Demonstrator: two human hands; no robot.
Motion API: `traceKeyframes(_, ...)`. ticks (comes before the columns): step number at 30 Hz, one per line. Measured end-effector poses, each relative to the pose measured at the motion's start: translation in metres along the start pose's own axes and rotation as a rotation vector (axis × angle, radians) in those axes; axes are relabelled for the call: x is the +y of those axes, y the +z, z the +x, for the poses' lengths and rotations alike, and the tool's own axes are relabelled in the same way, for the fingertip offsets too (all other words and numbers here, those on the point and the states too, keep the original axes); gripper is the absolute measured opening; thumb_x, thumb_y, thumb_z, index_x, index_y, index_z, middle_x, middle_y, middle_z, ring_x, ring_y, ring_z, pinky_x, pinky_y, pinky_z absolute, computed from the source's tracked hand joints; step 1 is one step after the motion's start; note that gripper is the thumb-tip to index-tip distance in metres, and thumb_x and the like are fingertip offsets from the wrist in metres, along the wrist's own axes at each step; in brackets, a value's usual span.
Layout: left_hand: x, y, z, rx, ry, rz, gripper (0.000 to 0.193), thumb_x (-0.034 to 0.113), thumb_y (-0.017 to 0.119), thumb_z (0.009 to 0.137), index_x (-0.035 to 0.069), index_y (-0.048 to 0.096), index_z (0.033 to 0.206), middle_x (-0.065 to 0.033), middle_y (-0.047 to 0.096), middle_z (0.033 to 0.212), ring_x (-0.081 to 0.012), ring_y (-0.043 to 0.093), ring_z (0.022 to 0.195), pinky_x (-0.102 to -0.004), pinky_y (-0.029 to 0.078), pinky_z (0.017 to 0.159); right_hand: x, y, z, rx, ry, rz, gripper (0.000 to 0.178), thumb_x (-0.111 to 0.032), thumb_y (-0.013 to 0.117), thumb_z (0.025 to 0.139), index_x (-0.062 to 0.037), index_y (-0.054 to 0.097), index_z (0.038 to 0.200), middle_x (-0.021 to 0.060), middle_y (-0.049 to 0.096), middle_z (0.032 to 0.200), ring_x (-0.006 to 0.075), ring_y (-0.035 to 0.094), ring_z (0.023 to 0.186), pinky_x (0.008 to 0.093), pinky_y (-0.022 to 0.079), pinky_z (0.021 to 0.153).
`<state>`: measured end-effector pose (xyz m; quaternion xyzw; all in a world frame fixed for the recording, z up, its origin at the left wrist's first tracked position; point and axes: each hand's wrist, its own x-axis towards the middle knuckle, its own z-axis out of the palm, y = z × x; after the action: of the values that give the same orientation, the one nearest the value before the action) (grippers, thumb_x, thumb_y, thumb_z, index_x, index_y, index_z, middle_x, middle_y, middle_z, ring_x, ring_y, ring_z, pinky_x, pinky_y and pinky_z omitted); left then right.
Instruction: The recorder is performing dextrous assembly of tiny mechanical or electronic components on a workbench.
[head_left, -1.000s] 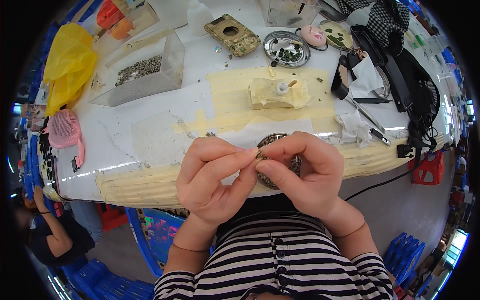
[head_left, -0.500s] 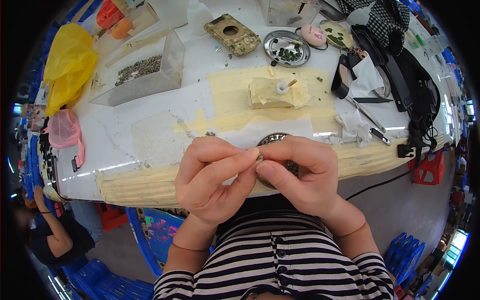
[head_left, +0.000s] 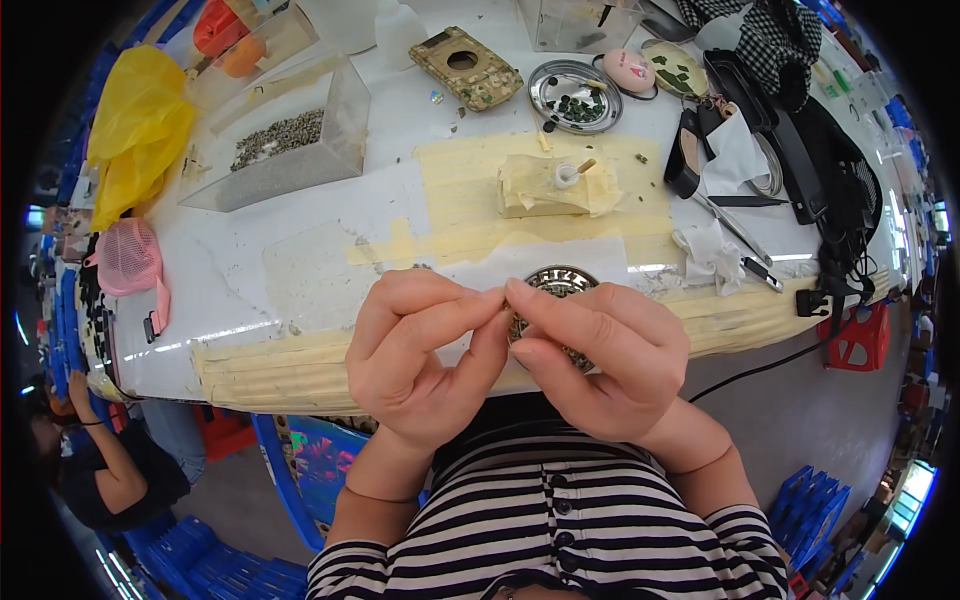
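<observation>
Thumb and forefinger of my left hand (head_left: 425, 355) are pinched together over the table's front edge, on a tiny piece (head_left: 506, 306) that is mostly hidden by the fingertips. From the other side my right hand (head_left: 610, 350) touches the same spot with its forefinger tip. Its thumb hangs apart below, with a gap between thumb and forefinger. Just behind the right fingers sits a round metal dish (head_left: 562, 279) with a patterned rim, holding small bits; my right hand covers much of it.
Ahead stands a taped block (head_left: 540, 203) with a small white cup (head_left: 566, 176). Behind it are a metal plate (head_left: 600, 122) of dark green pieces and a camouflage box (head_left: 466, 68). A clear bin (head_left: 345, 150) of small grains stands left; tweezers (head_left: 735, 228) lie right.
My right forefinger has lifted away from its thumb, and the right hand has shifted slightly right. The tiny piece shows less now. More of the round dish is uncovered.
</observation>
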<state>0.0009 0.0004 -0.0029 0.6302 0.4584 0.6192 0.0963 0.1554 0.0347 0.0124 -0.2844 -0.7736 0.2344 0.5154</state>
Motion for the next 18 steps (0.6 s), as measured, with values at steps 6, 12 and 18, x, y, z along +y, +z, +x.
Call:
traceKeyframes(6,0.0011,-0.0017,-0.0002,-0.032,0.022,-0.020,0.027,-0.006,0.077,0.069,0.003,0.071,0.094,-0.0055,0.061,0.085,-0.0168,0.059,0.075,-0.0268,0.047,0.061,-0.0017,-0.0037,0.0010,-0.133,0.347,0.347,0.020,-0.003,0.075,0.079,0.0012,0.072,0.099,0.0069,0.063,0.069,0.0086,0.058,0.055,0.0212,0.044,0.050)
traceKeyframes(12,0.0015,-0.0007,-0.0007,-0.012,0.008,-0.007,0.027,-0.006,0.077,0.069,0.003,0.071,0.094,-0.0056,0.062,0.085,-0.0169,0.059,0.075,-0.0268,0.047,0.061,-0.0060,-0.0035,0.0020,-0.057,0.392,0.370,0.017,-0.003,0.075,0.079,0.0000,0.072,0.096,0.0065,0.065,0.070,0.0080,0.059,0.056,0.0204,0.045,0.050)
traceKeyframes(18,0.0005,-0.0007,0.0006,-0.010,0.006,0.027,0.028,-0.008,0.076,0.068,0.002,0.071,0.094,-0.0057,0.062,0.085,-0.0167,0.058,0.074,-0.0266,0.047,0.061,-0.0048,-0.0047,0.0015,-0.032,-0.024,0.029,0.030,-0.003,0.079,0.069,-0.0026,0.073,0.099,0.0059,0.064,0.068,0.0148,0.058,0.053,0.0245,0.044,0.047)
